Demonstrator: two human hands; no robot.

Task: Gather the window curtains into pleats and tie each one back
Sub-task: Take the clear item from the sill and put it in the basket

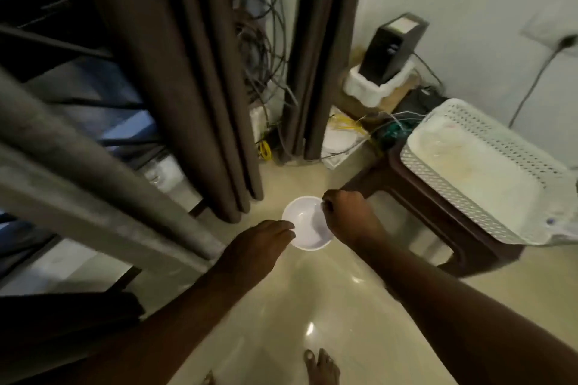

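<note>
Only the head cam to go on here, looking down past both arms. Both hands are on a small round white bowl [308, 226] held out over the glossy cream tile floor [328, 306], not on any curtain. The right hand [347, 216] has its fingers curled over the bowl's far right rim, pinching it. The left hand [266, 241] has its fingertips at the near left rim, but it's blurry enough that I can't tell if they're gripping or just touching.

Now the actual task stuff. The wide dark brown fabric curtain [175, 72] hangs by the window along the floor's left edge, with its hem coming down just beyond the bowl. The narrow dark brown fabric curtain [319, 56] hangs further back, near the far corner of the floor. There's a tangle of dark cables [259, 50] between them. Both curtains fall in loose vertical folds, and I see no tie-back on either, at least in the part that's in shot.

So I'd say the job's basically not begun. Gathering and tying both curtains is left, and the bowl needs putting down first. By the floor's right edge, a white perforated plastic basket [453, 194] sits on a dark brown plastic stool [438, 228].
</note>
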